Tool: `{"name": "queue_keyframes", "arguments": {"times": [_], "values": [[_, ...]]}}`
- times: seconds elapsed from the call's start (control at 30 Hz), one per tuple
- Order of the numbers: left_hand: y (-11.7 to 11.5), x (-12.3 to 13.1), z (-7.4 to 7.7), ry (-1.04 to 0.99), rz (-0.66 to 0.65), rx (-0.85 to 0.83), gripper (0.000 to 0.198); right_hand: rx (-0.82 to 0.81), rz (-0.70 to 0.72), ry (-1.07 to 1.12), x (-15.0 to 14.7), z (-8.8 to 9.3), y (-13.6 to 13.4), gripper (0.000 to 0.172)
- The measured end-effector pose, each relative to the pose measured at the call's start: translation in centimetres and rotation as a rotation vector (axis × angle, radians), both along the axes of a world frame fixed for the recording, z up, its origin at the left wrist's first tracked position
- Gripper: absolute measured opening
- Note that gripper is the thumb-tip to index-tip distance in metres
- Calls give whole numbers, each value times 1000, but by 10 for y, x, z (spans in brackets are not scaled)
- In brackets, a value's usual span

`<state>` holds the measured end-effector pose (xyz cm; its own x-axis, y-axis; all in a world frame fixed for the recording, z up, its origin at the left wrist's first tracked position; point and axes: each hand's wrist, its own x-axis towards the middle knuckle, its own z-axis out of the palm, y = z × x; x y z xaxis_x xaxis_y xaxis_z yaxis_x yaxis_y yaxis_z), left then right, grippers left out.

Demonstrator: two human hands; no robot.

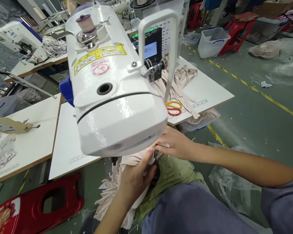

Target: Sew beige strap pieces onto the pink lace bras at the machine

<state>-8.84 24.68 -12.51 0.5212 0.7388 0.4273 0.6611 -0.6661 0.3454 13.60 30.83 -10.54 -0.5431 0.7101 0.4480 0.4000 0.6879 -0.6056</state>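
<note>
My left hand (138, 175) is closed on a pale beige piece of fabric (134, 159), thumb pointing up along it, just below the head of a white sewing machine (122, 120). My right hand (173, 143) pinches the same fabric from the right, its fingertips close to the left thumb. The machine head hides the needle area and part of the right fingers. More gathered beige fabric (109, 195) hangs down below and left of my left hand.
Scissors (174, 108) with yellow and red handles and beige strips (179, 84) lie on the white table (215, 92) at right. A control screen (150, 50) stands behind the machine. A red stool (36, 204) is at lower left. A clear bin (212, 42) stands on the floor.
</note>
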Motion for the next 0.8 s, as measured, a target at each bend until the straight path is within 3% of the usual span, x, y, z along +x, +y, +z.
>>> {"name": "queue_keyframes", "arguments": {"times": [0.1, 0.27, 0.43, 0.57, 0.67, 0.8], "values": [[0, 2, -2, -27, -5, -5, 55, -112, 31, -7, -1, 7, 3, 12], [-1, 5, -5, -17, 22, 50, 56, -127, 43, 28, -3, 11, 5, 11], [-9, 13, 0, 21, 113, 76, 49, 159, -6, 95, -3, -3, -7, 18], [-14, 11, -1, 9, 129, 15, 50, 428, 52, 55, 0, -13, -5, 23], [-11, -1, 0, 36, 46, -17, 52, 495, 69, 22, 0, -11, 3, 23], [-1, -12, 9, 106, -51, 10, 48, 465, 21, -35, -1, -2, -1, 26]]}}
